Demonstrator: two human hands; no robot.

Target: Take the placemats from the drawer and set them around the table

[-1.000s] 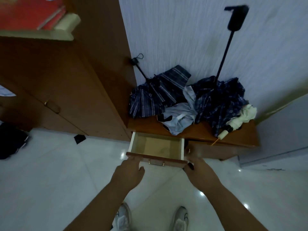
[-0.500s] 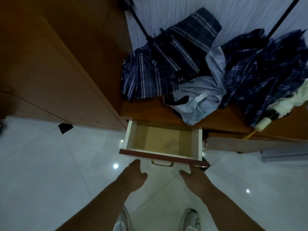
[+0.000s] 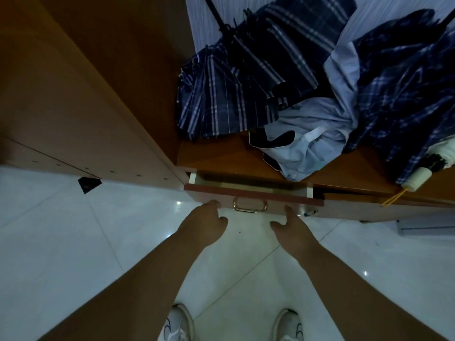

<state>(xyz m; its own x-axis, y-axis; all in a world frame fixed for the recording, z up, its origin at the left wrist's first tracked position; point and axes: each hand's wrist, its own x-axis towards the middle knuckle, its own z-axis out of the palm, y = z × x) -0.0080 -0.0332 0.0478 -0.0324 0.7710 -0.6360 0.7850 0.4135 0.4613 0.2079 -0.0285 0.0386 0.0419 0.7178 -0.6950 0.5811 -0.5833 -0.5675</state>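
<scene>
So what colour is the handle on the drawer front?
Shiny gold, brass-like metal: the handle shows best in the head view, the only view.

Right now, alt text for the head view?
The left hand and right hand are at the front of a drawer open only a crack, either side of its brass handle. Plaid umbrellas and a pale cloth lie on the cabinet top above.

A home: wooden wardrobe, umbrellas heaped on a low cabinet.

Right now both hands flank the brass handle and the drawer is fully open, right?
No: the head view shows the drawer nearly shut, only a narrow strip inside visible. The left hand and right hand flank the brass handle.
</scene>
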